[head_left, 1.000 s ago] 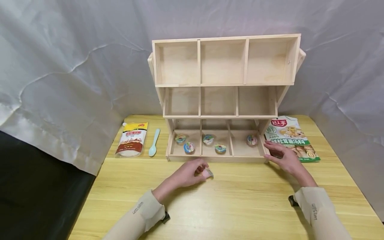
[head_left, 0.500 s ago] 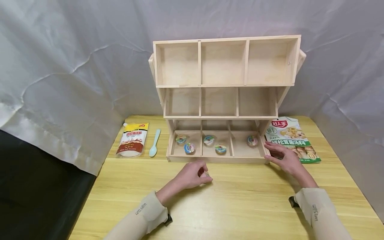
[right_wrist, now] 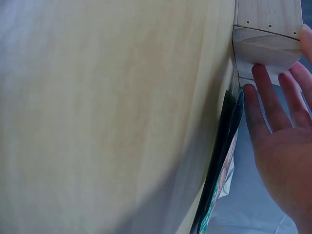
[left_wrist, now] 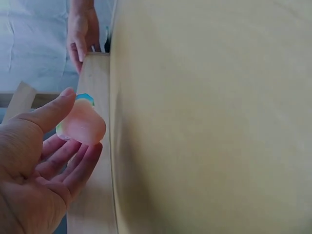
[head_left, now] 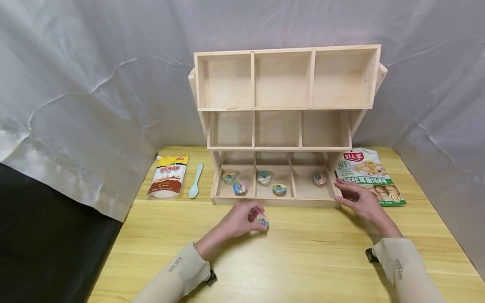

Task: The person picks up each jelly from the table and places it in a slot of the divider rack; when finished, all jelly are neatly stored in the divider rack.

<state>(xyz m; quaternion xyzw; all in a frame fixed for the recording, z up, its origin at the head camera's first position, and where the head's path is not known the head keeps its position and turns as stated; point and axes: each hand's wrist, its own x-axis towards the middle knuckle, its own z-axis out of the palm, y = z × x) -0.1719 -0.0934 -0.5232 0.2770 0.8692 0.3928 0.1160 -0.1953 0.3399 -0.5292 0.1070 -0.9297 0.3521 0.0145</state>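
My left hand point(head_left: 242, 219) pinches a small jelly cup point(head_left: 262, 219) between thumb and fingers, just in front of the wooden rack point(head_left: 276, 202). The left wrist view shows the pinkish cup point(left_wrist: 84, 124) with a bit of blue and green at its lid, thumb above and fingers below. My right hand point(head_left: 361, 204) touches the rack's front right corner. In the right wrist view its fingers point(right_wrist: 273, 105) lie fairly straight against the wooden end point(right_wrist: 265, 48). Several jelly cups lie in the bottom tier: two left, two in the middle, one cup point(head_left: 319, 178) right.
A yellow-and-brown pouch point(head_left: 168, 176) and a pale blue spoon point(head_left: 195, 181) lie left of the rack. A green-and-white food packet point(head_left: 369, 174) lies at its right, close to my right hand. Grey cloth point(head_left: 94, 84) hangs behind the table point(head_left: 303, 256).
The jelly cup has turned in my left fingers: its side showed first, then it was mostly hidden, and now its printed lid shows. My right hand stays at the rack's corner.
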